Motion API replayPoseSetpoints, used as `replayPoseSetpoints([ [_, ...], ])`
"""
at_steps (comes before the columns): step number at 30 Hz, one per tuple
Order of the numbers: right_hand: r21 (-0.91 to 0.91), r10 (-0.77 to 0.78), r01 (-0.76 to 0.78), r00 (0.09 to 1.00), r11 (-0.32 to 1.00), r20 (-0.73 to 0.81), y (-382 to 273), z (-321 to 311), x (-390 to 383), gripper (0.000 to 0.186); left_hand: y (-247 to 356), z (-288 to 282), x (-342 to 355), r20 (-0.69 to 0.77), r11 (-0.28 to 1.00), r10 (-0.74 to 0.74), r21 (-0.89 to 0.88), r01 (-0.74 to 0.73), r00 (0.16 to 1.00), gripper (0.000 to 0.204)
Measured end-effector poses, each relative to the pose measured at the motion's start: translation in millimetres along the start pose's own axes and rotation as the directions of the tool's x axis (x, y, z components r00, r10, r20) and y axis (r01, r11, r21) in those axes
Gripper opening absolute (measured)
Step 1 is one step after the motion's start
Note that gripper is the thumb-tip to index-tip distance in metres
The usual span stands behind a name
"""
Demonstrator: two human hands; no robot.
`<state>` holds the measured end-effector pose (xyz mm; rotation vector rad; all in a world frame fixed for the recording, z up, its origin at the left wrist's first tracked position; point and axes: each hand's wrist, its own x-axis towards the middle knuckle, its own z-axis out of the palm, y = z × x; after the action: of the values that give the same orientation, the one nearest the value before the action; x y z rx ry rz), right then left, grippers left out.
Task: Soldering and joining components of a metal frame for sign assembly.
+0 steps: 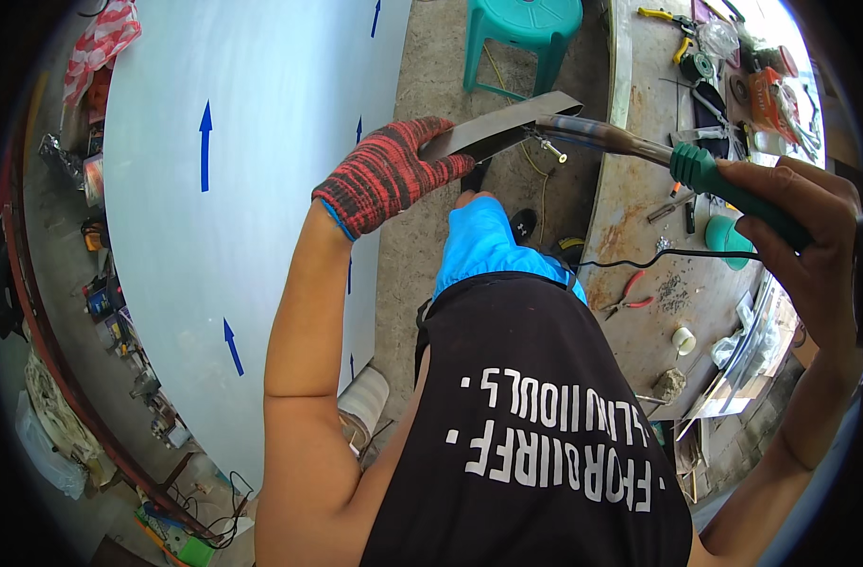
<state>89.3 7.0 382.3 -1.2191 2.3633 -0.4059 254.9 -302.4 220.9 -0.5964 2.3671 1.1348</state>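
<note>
My left hand [389, 175], in a red and black knit glove with a blue cuff, grips a bent grey sheet-metal piece [488, 130] between thumb and fingers. My bare right hand [800, 208] is wrapped round the green handle of a large soldering iron [630, 145] with a heat-stained metal barrel. The iron's front end meets the far part of the metal piece; whether they touch I cannot tell. Beside that end a small brass-coloured, bolt-like part [552, 151] sticks out. Both hands are raised in front of me.
A pale sheet with blue arrows [176, 246] lies at left. At right stands a stained workbench [630, 213] with red-handled pliers [628, 295], a green cup [724, 241] and scattered tools. A black cable [667, 253] crosses it. A green stool [526, 24] stands ahead.
</note>
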Motion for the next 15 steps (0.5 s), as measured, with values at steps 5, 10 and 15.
replayPoseSetpoints([
  [5, -0.047, -0.134, 0.129, 0.985, 0.991, -0.107, 14, 12, -1, 0.038, -2, 2, 1, 0.007, 0.998, -0.026, -0.055, 0.027, 1.0, 0.065],
  [10, -0.022, -0.114, 0.113, 0.993, 0.993, -0.041, 9, 3, 1, 0.037, -9, 2, 6, 0.002, 1.0, 0.027, -0.013, -0.027, 1.0, 0.071],
  [15, -0.117, -0.133, 0.13, 0.991, 0.985, -0.026, 16, -1, -2, 0.04, -9, 1, 6, -0.014, 0.999, 0.048, -0.005, -0.048, 0.999, 0.071],
])
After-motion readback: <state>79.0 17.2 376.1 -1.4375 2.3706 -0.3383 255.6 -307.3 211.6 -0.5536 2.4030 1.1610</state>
